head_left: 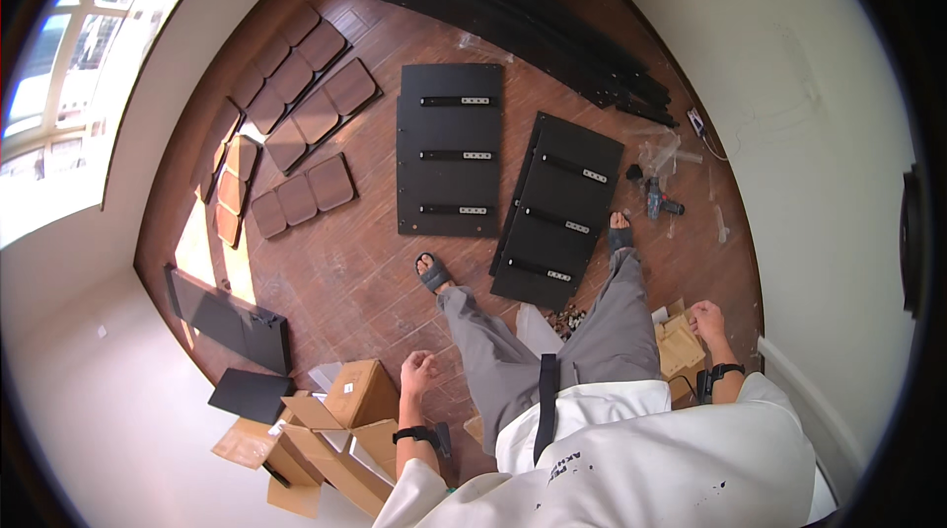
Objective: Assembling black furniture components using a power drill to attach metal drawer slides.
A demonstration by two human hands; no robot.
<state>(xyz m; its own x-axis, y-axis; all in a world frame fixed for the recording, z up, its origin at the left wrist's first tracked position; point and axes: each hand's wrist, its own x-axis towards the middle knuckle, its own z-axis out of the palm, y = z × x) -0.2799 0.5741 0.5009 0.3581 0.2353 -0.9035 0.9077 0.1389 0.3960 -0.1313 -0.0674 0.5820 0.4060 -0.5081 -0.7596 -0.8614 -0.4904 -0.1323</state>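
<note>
My left hand point(419, 370) hangs in the air with its fingers curled in, and nothing shows in it. The nearest thing to it is an opened brown cardboard box point(363, 396). On the other side, my right hand point(706, 320) has loosely bent fingers, slightly apart, above another cardboard piece or box point(681, 347). Two groups of black panels lie before my feet: a single panel point(449, 133) and a tilted stack point(564, 197). Each top face bears three black slide rails with pale perforated ends. Small loose hardware point(566, 321) lies between my legs, partly hidden.
Brown segmented cushion-like panels point(303, 195) lie at the left. Long black boards point(493, 20) stretch across the far side. A cordless drill point(663, 200) and clear plastic scraps point(671, 155) lie at the right. Black boards point(232, 321) rest near the left wall.
</note>
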